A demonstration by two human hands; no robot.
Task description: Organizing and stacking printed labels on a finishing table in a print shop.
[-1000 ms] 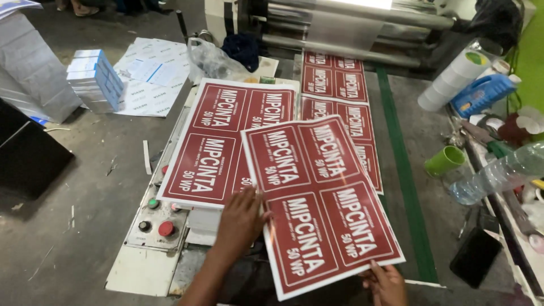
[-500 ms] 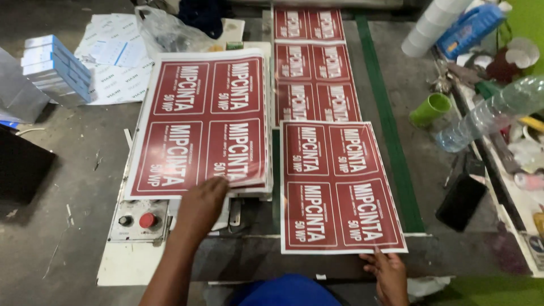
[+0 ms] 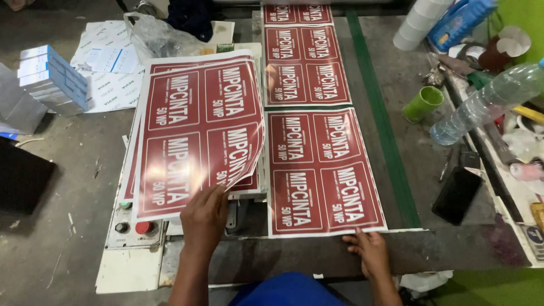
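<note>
1. Since the earlier frame, the top sheet [image 3: 198, 133] of the left stack [image 3: 136, 170] has lifted, its right edge now curling up off the pile.
2. Left hand [image 3: 205, 218] grips that sheet's near edge, fingers closed on it, thumb hidden beneath.
3. Right hand [image 3: 368, 249] lies flat, fingers spread narrow, pressing the near edge of the single sheet [image 3: 324, 173] at the tabletop's [image 3: 408, 170] near edge.
4. More red sheets [image 3: 306, 56] run in a row toward the far edge; the farthest is cut off by the frame.
5. At the right edge stand a green cup [image 3: 422, 103], its inside too dark to read, and a tilted clear bottle [image 3: 487, 102], seemingly near empty.
6. A black phone [image 3: 458, 194] lies nearby.
7. The control panel [image 3: 136, 229] with a red button is partly covered by the stack.
8. Blue-edged boxes [image 3: 54, 79] sit on the floor at the left.
</note>
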